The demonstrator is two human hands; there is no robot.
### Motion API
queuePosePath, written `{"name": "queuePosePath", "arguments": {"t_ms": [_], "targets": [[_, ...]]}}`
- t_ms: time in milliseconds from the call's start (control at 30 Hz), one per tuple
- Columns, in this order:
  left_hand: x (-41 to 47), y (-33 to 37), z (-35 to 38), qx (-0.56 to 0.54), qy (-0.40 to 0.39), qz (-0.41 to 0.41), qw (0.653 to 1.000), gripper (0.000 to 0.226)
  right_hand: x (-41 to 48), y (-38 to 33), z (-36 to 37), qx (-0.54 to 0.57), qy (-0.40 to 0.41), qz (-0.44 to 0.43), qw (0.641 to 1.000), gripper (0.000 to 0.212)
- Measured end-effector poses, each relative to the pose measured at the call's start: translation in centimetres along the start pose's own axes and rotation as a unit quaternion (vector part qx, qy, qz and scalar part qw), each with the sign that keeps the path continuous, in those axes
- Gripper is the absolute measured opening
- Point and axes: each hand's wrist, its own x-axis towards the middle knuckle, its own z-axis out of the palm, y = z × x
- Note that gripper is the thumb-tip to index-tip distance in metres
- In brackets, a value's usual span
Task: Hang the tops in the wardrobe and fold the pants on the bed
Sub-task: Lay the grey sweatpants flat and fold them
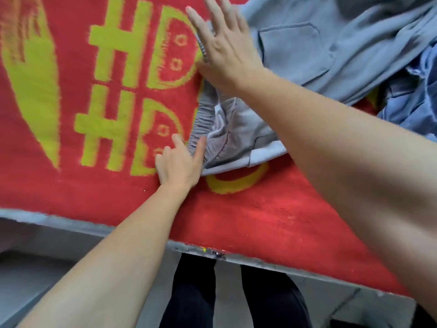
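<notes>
Grey pants [307, 43]: lying on the bed, spread from the middle of the view out toward 1 o'clock, rumpled, with a patch pocket [293, 50] facing up.
Waistband [204, 117]: gathered elastic that runs from about 12 o'clock down to the centre; both hands are on it.
Right hand [227, 53]: at 12 o'clock, released and flat, fingers straight and spread, with the palm pressing the far end of the waistband against the blanket.
Left hand [179, 162]: just below centre, at the near end of the waistband. The thumb lies on the elastic and the forefinger is stretched out beside it, with the other fingers tucked. It seems to be pinching the band's end, though motion blur leaves the grasp uncertain.
Red blanket [71, 185]: covers the bed, with large yellow-green characters from 9 to 11 o'clock.
Denim garment [411, 102]: a blue heap at 3 o'clock, touching the pants and partly under them.
Bed edge [94, 227]: a grey strip crossing from 9 toward 5 o'clock.
Legs [191, 292]: in dark trousers at 6 o'clock, standing on a grey floor [35, 268].
</notes>
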Motion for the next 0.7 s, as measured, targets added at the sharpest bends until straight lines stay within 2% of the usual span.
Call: {"name": "queuePosePath", "arguments": {"t_ms": [67, 100, 167, 233, 333, 400, 467, 533, 600, 667, 700], "targets": [[-0.5, -0.5, 0.4, 0.033, -0.007, 0.031, 0.999, 0.086, 1.2, -1.3, 0.9, -0.07, -0.093, -0.035, 0.993, 0.079], [-0.6, -0.7, 0.5, 0.051, -0.012, 0.05, 0.997, 0.089, 1.2, -1.3, 1.2, -0.095, -0.142, -0.026, 0.985, 0.081], [-0.9, -1.1, 0.0, 0.078, -0.019, 0.088, 0.993, 0.094, 0.1, -0.3, 1.3, -0.09, -0.206, 0.039, 0.973, 0.08], [-1.2, -1.2, -1.2, 0.102, -0.014, 0.124, 0.987, 0.097, -2.2, 0.9, 0.6, -0.075, -0.232, 0.103, 0.964, 0.072], [-1.8, -1.0, -3.3, 0.121, -0.008, 0.148, 0.982, 0.08, -5.5, 2.0, -1.4, -0.162, -0.243, 0.142, 0.946, 0.043], [-2.0, -0.7, -4.4, 0.118, 0.0, 0.154, 0.981, 0.063, -7.6, 3.0, -2.1, -0.175, -0.264, 0.179, 0.931, 0.042], [-2.3, -0.8, -5.5, 0.117, 0.024, 0.159, 0.98, 0.052, -9.3, 3.7, -2.5, -0.141, -0.247, 0.214, 0.935, 0.04], [-2.6, -1.5, -6.6, 0.116, 0.045, 0.164, 0.979, 0.045, -11.1, 4.0, -2.3, -0.077, -0.186, 0.267, 0.942, 0.039], [-2.7, -2.6, -7.7, 0.133, 0.054, 0.172, 0.975, 0.036, -13.0, 3.5, -2.3, 0.001, -0.125, 0.336, 0.934, 0.055], [-3.1, -3.5, -8.7, 0.158, 0.055, 0.185, 0.968, 0.024, -14.3, 2.7, -2.4, 0.027, -0.112, 0.345, 0.932, 0.066], [-3.3, -3.9, -9.2, 0.167, 0.054, 0.189, 0.966, 0.021, -14.7, 2.2, -2.6, 0.028, -0.117, 0.331, 0.936, 0.062]]}}
